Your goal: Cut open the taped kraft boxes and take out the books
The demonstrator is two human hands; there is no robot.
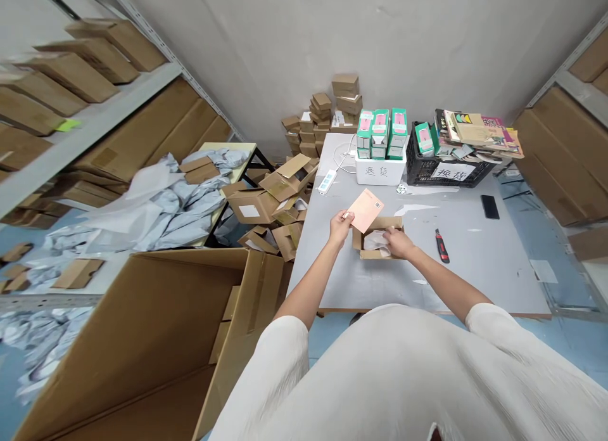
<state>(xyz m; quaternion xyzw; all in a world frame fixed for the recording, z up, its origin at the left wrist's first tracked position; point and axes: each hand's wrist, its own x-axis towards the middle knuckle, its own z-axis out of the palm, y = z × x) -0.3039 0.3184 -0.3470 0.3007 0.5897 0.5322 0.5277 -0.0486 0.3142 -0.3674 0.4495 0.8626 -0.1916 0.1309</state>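
Observation:
A flat pink card or booklet [365, 210] with a small printed code is pinched at its lower left edge by my left hand [341, 227], partly above a small open cardboard box [357, 239]. White wrapping paper [375, 240] lies inside that box. My right hand [398, 242] reaches over the box's right side, its fingers closed at the paper; whether anything else is under them is hidden. The box rests on the grey table [342, 270].
A red and black cutter [441, 246] and a phone [489, 206] lie on the right. Behind stand a white bin [377, 173] of green boxes and a black crate [420, 168] with books. A huge open carton [166, 314] is at lower left, near piled boxes [254, 206].

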